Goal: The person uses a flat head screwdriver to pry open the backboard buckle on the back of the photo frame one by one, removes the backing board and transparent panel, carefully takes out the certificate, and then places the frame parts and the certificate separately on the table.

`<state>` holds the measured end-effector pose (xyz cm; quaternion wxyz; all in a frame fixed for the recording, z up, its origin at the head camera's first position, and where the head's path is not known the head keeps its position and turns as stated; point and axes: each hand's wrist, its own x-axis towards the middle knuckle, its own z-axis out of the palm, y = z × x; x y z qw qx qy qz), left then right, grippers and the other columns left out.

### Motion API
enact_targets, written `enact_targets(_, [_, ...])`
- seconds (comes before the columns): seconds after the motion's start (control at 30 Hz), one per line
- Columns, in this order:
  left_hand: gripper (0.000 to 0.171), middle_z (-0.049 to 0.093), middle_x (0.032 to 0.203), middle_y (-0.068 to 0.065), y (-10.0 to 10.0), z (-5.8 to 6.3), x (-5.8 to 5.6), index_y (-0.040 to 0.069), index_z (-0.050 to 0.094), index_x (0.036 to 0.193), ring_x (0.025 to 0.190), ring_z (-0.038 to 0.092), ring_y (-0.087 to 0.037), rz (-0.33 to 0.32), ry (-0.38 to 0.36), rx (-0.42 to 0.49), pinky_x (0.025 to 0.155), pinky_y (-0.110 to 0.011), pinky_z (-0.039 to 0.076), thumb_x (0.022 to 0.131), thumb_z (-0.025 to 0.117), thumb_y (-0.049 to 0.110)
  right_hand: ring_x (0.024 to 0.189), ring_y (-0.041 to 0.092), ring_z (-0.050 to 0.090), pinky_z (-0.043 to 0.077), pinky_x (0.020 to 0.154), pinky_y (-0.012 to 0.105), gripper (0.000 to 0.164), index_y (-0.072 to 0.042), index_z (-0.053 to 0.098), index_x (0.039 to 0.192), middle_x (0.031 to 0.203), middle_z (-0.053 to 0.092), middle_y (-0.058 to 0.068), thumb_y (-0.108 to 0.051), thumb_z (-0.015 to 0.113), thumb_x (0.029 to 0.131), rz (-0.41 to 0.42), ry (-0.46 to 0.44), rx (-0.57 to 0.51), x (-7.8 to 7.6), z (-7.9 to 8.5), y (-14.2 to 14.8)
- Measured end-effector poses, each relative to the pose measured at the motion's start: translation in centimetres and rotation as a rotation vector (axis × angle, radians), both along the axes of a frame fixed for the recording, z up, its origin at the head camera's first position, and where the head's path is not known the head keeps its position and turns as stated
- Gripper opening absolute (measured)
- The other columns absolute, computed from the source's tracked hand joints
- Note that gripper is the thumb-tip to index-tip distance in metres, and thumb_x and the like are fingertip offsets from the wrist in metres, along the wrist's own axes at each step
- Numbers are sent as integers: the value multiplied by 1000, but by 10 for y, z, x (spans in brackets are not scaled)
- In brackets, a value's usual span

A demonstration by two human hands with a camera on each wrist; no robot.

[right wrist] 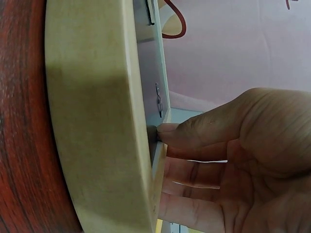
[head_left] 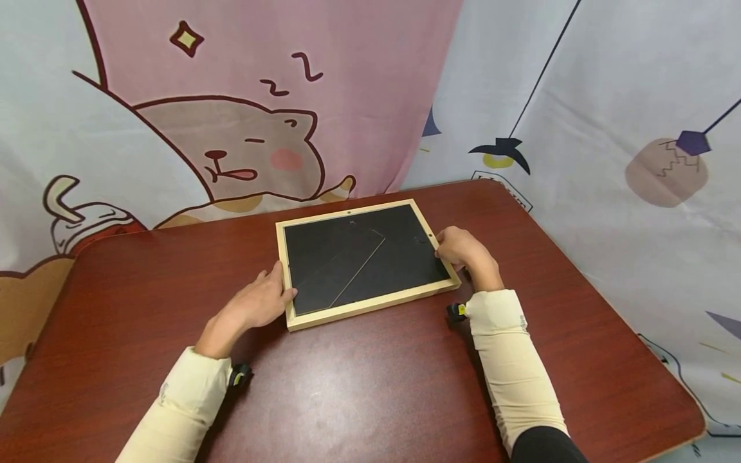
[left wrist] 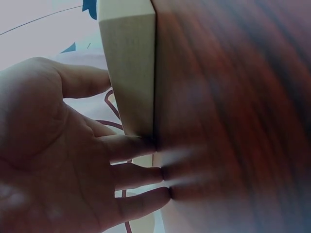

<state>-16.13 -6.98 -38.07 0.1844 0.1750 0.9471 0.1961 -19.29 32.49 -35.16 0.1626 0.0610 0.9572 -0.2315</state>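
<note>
Pale wooden rectangular frame (head_left: 370,304) with a flat black panel (head_left: 399,260) set inside it, lying on a glossy red-brown wood-grain tabletop (head_left: 347,392). Left hand (head_left: 257,302) is at the left rail, thumb on top, fingers pretty straight; only the left wrist cam shows those fingertips touching the tabletop. Right hand (head_left: 463,249) grips the right rail, and its wrist cam catches the thumb tip on the inside edge plus a small metal clip (right wrist: 159,99). Only writing I can read is the Zs (head_left: 308,67) on the cartoon cloth backdrop (head_left: 370,96)
</note>
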Motion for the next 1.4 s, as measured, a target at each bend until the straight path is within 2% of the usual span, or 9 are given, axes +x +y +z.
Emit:
enact_targets(0.23, [77, 13, 158, -28, -1, -4, 1, -9, 1, 152, 143, 15, -49, 6, -4, -9, 112, -60, 22, 103, 41, 34, 98, 34, 64, 57, 61, 36, 45, 6, 50, 136, 122, 59, 28, -8, 55, 94, -6, -7, 12, 0, -1, -3])
enact_targets(0.6, [76, 14, 157, -30, -5, -2, 2, -11, 1, 151, 143, 15, -50, 1, 17, 8, 113, -59, 21, 103, 41, 32, 99, 34, 65, 58, 59, 35, 43, 6, 50, 135, 123, 58, 28, -7, 55, 94, -2, 0, 19, -1, 3, -6])
enact_targets(0.87, [75, 22, 154, -31, -4, -1, 0, -11, 4, 151, 141, 20, -51, 1, 91, -1, 109, -63, 26, 102, 41, 32, 83, 30, 66, 57, 58, 36, 44, 6, 51, 135, 122, 59, 28, -7, 54, 93, 25, 24, 67, -6, 12, -8])
enact_targets(1.0, [74, 24, 155, -29, -3, 1, -1, -10, 5, 151, 142, 20, -51, 7, 112, -5, 108, -65, 26, 101, 41, 32, 77, 26, 64, 56, 57, 36, 39, 6, 55, 131, 117, 61, 27, -9, 51, 95, 22, 43, 86, -7, 13, -10])
enact_targets(1.2, [75, 25, 155, -28, 0, -2, 1, -9, 5, 152, 142, 21, -49, 6, 100, -22, 107, -66, 26, 102, 40, 34, 63, 24, 60, 49, 49, 30, 28, 6, 60, 119, 103, 63, 24, -10, 50, 97, 10, 51, 107, -3, 4, -9])
enact_targets(1.3, [74, 25, 155, -29, 0, -5, 4, -10, 5, 152, 142, 20, -50, 6, 84, -23, 108, -65, 25, 102, 40, 33, 64, 23, 60, 49, 48, 30, 30, 6, 59, 121, 104, 63, 24, -10, 51, 97, 7, 48, 106, 1, -3, -10])
enact_targets(1.4, [75, 24, 155, -29, 0, -4, 4, -10, 5, 151, 142, 20, -50, 8, 81, -15, 108, -65, 25, 102, 40, 33, 67, 23, 61, 52, 51, 31, 28, 6, 59, 119, 104, 63, 23, -10, 52, 97, 17, 57, 106, 1, 0, -10])
